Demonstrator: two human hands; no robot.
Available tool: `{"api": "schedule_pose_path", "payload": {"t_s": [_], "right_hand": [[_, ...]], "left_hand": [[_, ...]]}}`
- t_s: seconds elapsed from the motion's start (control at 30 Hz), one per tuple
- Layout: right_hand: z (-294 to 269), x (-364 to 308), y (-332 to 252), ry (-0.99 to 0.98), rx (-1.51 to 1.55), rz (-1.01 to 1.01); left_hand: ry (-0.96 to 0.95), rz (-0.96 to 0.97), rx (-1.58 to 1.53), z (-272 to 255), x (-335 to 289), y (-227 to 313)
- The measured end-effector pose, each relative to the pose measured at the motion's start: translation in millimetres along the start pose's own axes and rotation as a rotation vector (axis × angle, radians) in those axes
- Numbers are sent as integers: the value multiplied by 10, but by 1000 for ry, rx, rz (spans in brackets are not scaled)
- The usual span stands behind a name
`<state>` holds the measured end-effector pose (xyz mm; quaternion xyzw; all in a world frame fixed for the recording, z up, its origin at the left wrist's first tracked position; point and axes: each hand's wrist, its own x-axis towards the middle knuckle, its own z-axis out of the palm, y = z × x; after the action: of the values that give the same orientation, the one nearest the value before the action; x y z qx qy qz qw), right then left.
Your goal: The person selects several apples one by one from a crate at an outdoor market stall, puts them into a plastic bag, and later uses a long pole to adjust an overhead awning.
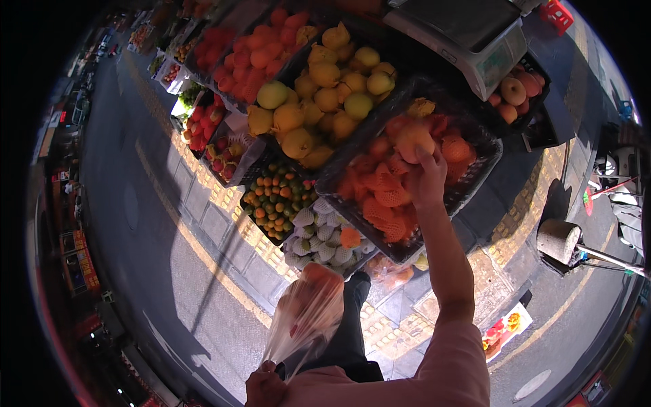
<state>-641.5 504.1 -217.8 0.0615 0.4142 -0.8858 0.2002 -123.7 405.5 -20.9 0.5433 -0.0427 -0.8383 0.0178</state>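
Note:
My right hand [428,178] reaches out into a black crate [488,159] of fruit in orange foam nets. Its fingers close on a round pinkish-orange fruit [412,140], whose exact kind I cannot make out. Around it lie orange foam nets [390,190], some of them with fruit inside. Low in front of me, my left hand [266,386] grips the gathered neck of a clear plastic bag [305,325]. Several round orange-red fruits [313,285] fill the bag's bulging end.
Left of the crate stands one of yellow fruit [325,98]; nearer are small orange-green citrus [274,207] and fruit in white foam nets [325,244]. A weighing scale [468,47] sits at the back right, beside a box of apples [519,95]. A dustpan [558,241] lies on the pavement.

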Motion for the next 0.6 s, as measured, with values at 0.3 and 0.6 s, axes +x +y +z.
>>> {"api": "schedule_pose_path", "payload": {"t_s": [0.3,0.6], "right_hand": [[-1067,628,681,268,-462,66],[-1463,1068,561,799,-1756,-749]], "left_hand": [[-22,-25,30,-40,-91,-27],[176,99,41,252,-56,-183]]}}
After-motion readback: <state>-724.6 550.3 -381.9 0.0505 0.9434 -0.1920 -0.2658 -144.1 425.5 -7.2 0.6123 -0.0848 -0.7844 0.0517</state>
